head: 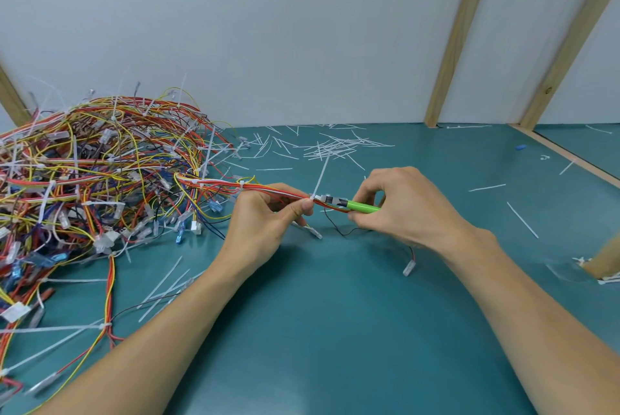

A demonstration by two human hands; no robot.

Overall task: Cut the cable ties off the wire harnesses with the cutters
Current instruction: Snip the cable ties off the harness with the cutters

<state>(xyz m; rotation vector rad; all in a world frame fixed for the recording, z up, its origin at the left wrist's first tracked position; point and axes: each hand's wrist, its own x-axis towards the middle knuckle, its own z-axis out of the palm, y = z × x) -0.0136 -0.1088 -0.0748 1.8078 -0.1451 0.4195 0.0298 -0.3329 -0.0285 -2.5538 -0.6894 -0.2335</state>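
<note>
My left hand (265, 230) pinches a red, orange and white wire harness (268, 188) just left of a white cable tie (320, 180), whose long tail sticks up. My right hand (402, 206) grips green-handled cutters (355, 205). Their metal jaws point left and meet the tie's head at the harness. The harness runs left into a big tangled pile of coloured wire harnesses (94, 173) with many white ties. A thin black wire with a white connector (408, 267) hangs below my right hand.
Several cut white tie pieces (335, 146) lie scattered on the green table (335, 330), mostly at the back and near my left forearm. Wooden posts (456, 39) stand against the white wall at the back right. A small blue bit (520, 147) lies far right.
</note>
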